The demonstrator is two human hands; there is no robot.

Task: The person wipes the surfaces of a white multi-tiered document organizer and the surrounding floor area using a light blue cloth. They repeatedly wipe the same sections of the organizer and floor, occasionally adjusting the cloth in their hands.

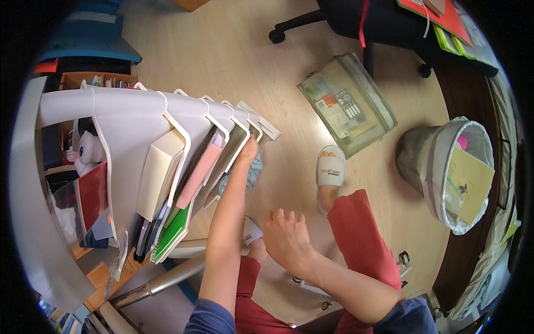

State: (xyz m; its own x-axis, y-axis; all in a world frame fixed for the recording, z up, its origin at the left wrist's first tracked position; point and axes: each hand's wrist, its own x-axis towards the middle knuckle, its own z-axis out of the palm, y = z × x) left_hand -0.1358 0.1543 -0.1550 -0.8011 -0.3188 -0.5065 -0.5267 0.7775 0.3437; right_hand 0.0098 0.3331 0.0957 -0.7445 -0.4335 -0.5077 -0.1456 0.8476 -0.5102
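My left hand (249, 148) reaches into a low tier of the white tiered shelf rack (129, 125), its fingers hidden behind the rack's edge. Beside that wrist is a crumpled grey-blue bag or cloth (251, 171). My right hand (288, 238) hangs above the floor in front of my knees, back upward and fingers curled under. Its palm is hidden, and nothing shows sticking out of it. On the rack's tiers are a cream box (160, 173), a pink folder or binder (201, 172) and a green spiral notebook (172, 234).
A translucent zip storage case (350, 104) lies on the wood floor near a black wheeled chair (346, 21). To the right, a lined waste bin (421, 167) holds a yellow booklet (469, 183). My slippered foot (331, 177) stands between. A metal tube (167, 279) runs at lower left.
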